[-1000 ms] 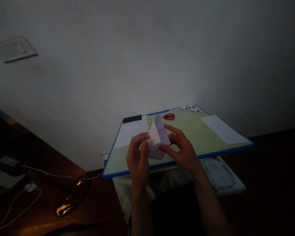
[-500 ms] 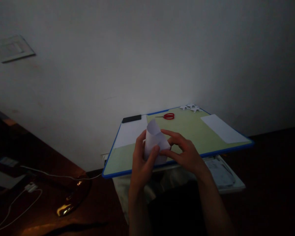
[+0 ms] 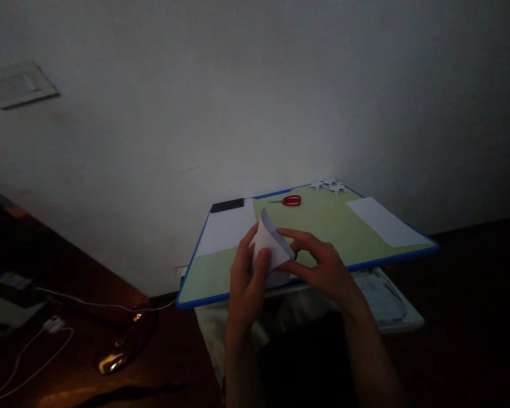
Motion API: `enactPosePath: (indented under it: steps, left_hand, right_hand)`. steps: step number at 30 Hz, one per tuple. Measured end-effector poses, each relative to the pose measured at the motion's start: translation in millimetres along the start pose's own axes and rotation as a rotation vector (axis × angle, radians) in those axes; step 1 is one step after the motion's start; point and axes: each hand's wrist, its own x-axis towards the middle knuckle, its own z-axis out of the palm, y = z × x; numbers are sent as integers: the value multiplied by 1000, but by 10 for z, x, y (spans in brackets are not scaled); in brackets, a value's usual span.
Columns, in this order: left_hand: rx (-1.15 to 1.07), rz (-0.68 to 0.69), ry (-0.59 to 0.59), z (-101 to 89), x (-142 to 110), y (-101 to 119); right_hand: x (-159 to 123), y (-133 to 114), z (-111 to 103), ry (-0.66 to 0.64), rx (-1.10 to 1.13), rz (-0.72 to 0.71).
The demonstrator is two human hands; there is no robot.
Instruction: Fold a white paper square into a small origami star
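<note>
A white sheet of paper [image 3: 268, 243], bent over on itself, is held up between my two hands above the near edge of the board [image 3: 323, 226]. My left hand [image 3: 247, 277] grips its left side, thumb pressed on the front face and fingers behind. On the other side, my right hand [image 3: 318, 258] pinches the paper's right corner between thumb and fingers. Beyond the paper lie red-handled scissors [image 3: 291, 200], their blades pointing left.
White paper cutouts [image 3: 329, 185] are heaped at the board's far corner. One paper strip [image 3: 385, 221] lies at right, another sheet [image 3: 227, 226] at left below a black phone-like slab [image 3: 227, 205]. A white cable [image 3: 110, 306] runs at lower left. The wall [image 3: 255, 102] stands behind.
The paper's front flap has folded further over, so its top now narrows to a point. My left thumb has shifted slightly left and up; my right hand stays at the corner.
</note>
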Motion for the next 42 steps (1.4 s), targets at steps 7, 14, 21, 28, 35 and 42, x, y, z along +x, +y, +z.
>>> enactPosePath:
  steps: [7, 14, 21, 28, 35, 42]
  left_hand:
    - [-21, -62, 12, 24, -15, 21]
    - [-58, -18, -35, 60, -26, -5]
    - [-50, -95, 42, 80, -9, 17]
    - [-41, -56, -1, 93, 1, 34]
    - [16, 15, 67, 129, 58, -12]
    - [48, -36, 149, 154, 56, 1]
  right_hand:
    - [-5, 36, 6, 11, 20, 12]
    - [16, 17, 17, 63, 22, 24]
    - [6, -7, 22, 54, -2, 27]
    - [23, -5, 3, 35, -37, -56]
    - [37, -19, 9, 58, -35, -50]
    - [71, -47, 54, 89, 29, 36]
